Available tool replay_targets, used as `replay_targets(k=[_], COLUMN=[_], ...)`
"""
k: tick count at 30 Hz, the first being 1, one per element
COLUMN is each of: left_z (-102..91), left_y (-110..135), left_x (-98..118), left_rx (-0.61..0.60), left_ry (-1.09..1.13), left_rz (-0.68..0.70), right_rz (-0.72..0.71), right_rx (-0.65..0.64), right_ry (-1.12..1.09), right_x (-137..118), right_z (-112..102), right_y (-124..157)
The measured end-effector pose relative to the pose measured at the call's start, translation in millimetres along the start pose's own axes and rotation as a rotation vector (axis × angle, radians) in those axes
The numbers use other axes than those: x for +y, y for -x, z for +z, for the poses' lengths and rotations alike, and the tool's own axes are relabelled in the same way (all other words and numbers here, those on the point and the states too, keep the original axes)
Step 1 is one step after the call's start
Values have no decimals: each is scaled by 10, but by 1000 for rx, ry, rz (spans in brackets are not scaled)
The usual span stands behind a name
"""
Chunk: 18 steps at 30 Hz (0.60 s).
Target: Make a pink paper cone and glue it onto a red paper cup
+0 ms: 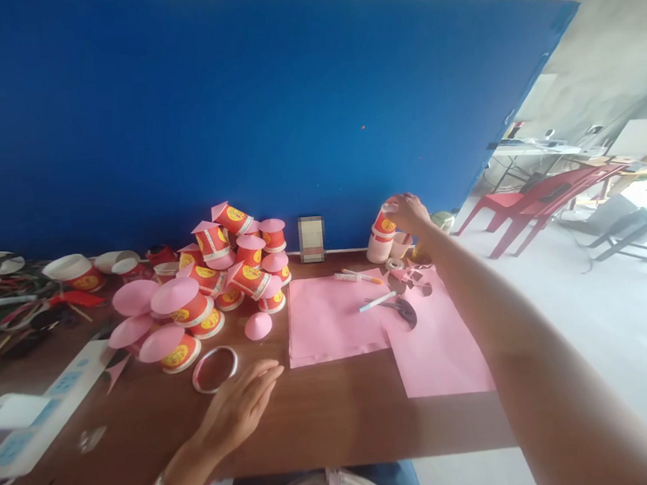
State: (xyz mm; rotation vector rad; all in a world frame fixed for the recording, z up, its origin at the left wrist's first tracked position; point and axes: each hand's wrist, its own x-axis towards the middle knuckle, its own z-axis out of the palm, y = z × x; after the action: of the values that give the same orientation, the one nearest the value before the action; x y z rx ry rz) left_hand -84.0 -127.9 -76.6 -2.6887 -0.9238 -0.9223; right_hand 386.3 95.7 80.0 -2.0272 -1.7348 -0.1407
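Observation:
My right hand [408, 213] reaches to the far right of the wooden table [337, 421] and grips a red paper cup [383, 226] on top of a small stack of cups [378, 248] by the blue wall. My left hand [243, 402] lies flat and open on the table, fingers stretched out, just right of a tape ring [215, 369]. A pile of red cups with pink cone lids [215, 288] stands beyond the left hand. A loose pink cone [258, 326] lies beside the pile.
Pink paper sheets [335, 320] lie mid-table with scissors [399, 307], pens [357, 276] and a small tape roll [395, 264]. A white power strip [40, 414] sits at left, more cups and craft scraps [73, 273] beyond. Red plastic chairs [533, 203] stand right of the table.

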Motion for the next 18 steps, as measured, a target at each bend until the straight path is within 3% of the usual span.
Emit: replay_targets(k=[7, 10, 13, 16, 18], left_z=[0, 52, 175, 373, 523], left_y=[-127, -253, -489, -802, -1003], left_x=[-32, -56, -61, -48, -21], left_rx=[4, 17, 58, 21, 18], left_ry=[91, 215, 402, 546, 605], left_rz=[-44, -136, -335, -444, -466], right_rz=[-78, -198, -198, -188, -311], right_rx=[178, 283, 193, -17, -154], right_ry=[-70, -265, -515, -655, -721], right_x=[-77, -137, -299, -581, -786], right_z=[-443, -526, -297, 159, 455], right_y=[22, 168, 547, 1133, 1520])
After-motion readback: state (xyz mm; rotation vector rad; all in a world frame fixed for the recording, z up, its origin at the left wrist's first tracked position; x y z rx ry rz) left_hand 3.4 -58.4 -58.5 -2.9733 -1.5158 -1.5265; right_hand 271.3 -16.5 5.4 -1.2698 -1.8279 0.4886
